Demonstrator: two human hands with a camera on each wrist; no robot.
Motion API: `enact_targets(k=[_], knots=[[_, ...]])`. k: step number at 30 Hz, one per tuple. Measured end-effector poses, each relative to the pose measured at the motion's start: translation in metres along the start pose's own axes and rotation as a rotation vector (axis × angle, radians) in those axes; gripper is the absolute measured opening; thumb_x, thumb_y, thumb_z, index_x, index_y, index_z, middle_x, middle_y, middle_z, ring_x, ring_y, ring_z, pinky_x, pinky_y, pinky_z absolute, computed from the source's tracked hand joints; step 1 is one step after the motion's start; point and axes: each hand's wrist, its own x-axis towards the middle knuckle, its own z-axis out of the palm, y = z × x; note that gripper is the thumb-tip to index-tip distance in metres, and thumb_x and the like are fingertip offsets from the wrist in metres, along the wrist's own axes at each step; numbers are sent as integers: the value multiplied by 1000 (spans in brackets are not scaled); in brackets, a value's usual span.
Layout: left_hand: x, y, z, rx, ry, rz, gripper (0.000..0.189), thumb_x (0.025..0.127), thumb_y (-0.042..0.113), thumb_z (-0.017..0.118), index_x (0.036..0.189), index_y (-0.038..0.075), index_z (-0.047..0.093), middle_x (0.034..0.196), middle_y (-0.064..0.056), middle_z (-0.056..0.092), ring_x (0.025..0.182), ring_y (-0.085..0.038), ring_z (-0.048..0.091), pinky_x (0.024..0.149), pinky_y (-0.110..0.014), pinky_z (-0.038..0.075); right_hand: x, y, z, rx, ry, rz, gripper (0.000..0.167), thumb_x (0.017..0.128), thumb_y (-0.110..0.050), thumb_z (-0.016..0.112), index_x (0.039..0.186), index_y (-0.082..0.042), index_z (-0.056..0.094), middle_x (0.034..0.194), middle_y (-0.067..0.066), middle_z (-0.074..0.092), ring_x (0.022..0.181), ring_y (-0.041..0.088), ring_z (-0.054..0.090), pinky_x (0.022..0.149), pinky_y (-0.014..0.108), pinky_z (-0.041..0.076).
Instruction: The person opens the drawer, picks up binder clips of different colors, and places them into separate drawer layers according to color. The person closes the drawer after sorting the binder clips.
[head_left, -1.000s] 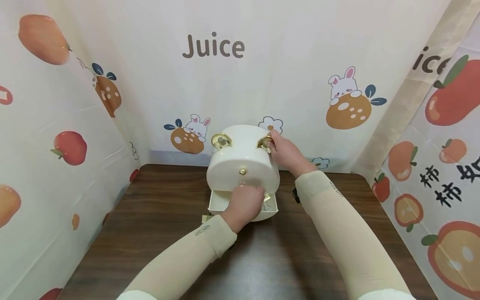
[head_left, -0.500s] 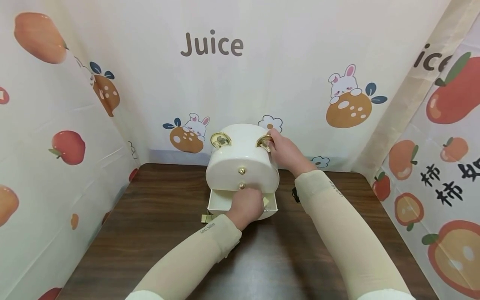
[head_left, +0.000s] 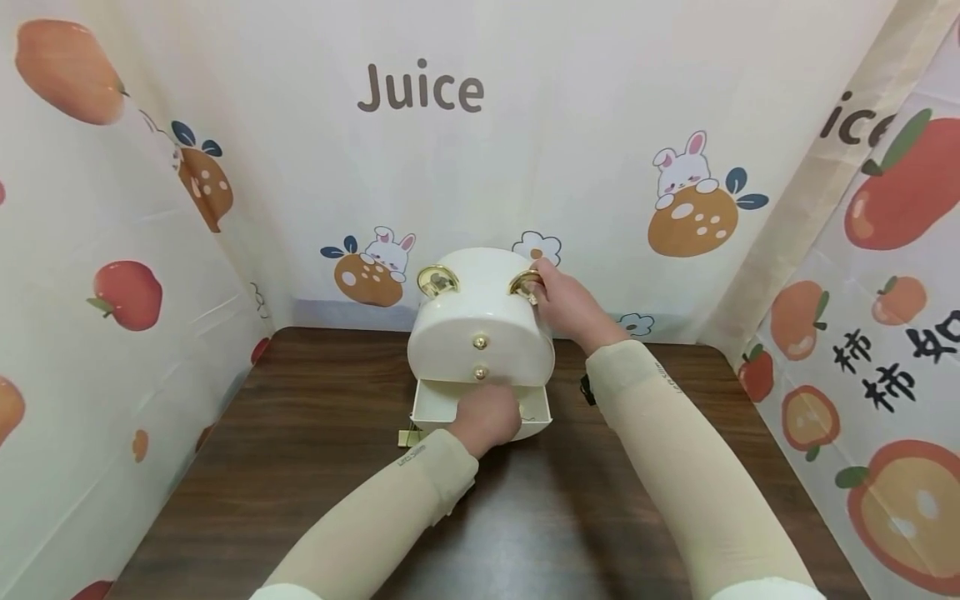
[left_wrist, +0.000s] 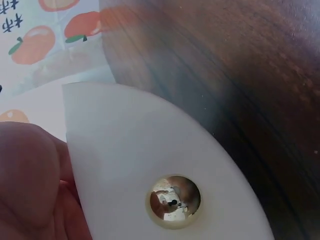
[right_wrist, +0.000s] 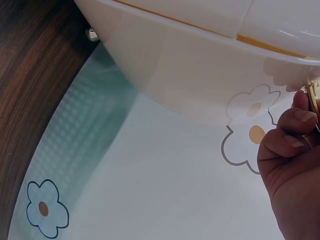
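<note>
A white rounded drawer box [head_left: 480,292] with two gold ear-like rings stands on the table, its lowest drawer [head_left: 433,403] pulled out. My left hand [head_left: 489,412] is down in that drawer with fingers bent. In the left wrist view, the left thumb side [left_wrist: 30,175] lies behind the drawer front [left_wrist: 117,135], which carries a gold knob [left_wrist: 175,202]. The fingertips are hidden, so I cannot tell what they hold. My right hand [head_left: 562,300] grips the right gold ring [head_left: 522,283]; the right wrist view shows the curled right fingers [right_wrist: 292,132] at its gold edge.
Two gold knobs sit on the box front, including an upper knob [head_left: 480,342]. A small pale yellow-green piece [head_left: 409,437] lies at the drawer's left. Something black [head_left: 587,389] shows beside the right sleeve. A fruit-printed curtain [head_left: 420,167] stands behind the dark wood table [head_left: 322,400].
My left hand has drawn down and toward me, uncovering the lower knob. A pale yellow piece beside it in the drawer is now mostly out of sight. My right hand stays on the ring.
</note>
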Motion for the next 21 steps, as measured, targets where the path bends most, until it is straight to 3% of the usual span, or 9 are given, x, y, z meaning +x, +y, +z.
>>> enact_targets(k=[5, 9, 12, 16, 21], knots=[[-6, -2, -4, -25, -21, 4, 43, 105, 28, 53, 65, 15, 58, 63, -2, 54, 54, -16, 51, 44, -38, 46, 0, -1, 1, 7, -2, 9, 21, 113, -29, 40, 128, -13, 40, 112, 17, 59, 99, 33, 56, 87, 49, 44], [-10, -8, -10, -16, -9, 113, 41, 106, 24, 51, 67, 14, 59, 66, -2, 57, 57, -16, 53, 49, -38, 49, 0, -2, 2, 4, 0, 10, 21, 113, -29, 40, 128, -14, 41, 113, 17, 60, 99, 33, 56, 87, 49, 44], [-9, -16, -17, -73, -23, 185, 38, 106, 21, 49, 71, 14, 60, 69, -1, 58, 60, -17, 56, 57, -37, 51, 0, -1, 3, 2, -2, 15, 22, 113, -29, 40, 130, -14, 41, 119, 18, 61, 102, 33, 57, 89, 50, 45], [-9, -29, -30, -192, -58, 233, 30, 107, 20, 47, 85, 14, 66, 75, 1, 60, 67, -16, 57, 67, -34, 50, 1, 1, 3, 1, -6, 16, 25, 113, -30, 39, 132, -14, 41, 127, 19, 60, 108, 33, 59, 92, 52, 45], [-15, -49, -54, -271, -75, 366, 26, 107, 20, 50, 113, 8, 73, 100, 1, 68, 93, -15, 63, 88, -37, 51, 2, 1, 1, -3, 0, 7, 25, 113, -31, 39, 131, -14, 40, 125, 19, 59, 106, 33, 58, 91, 52, 45]])
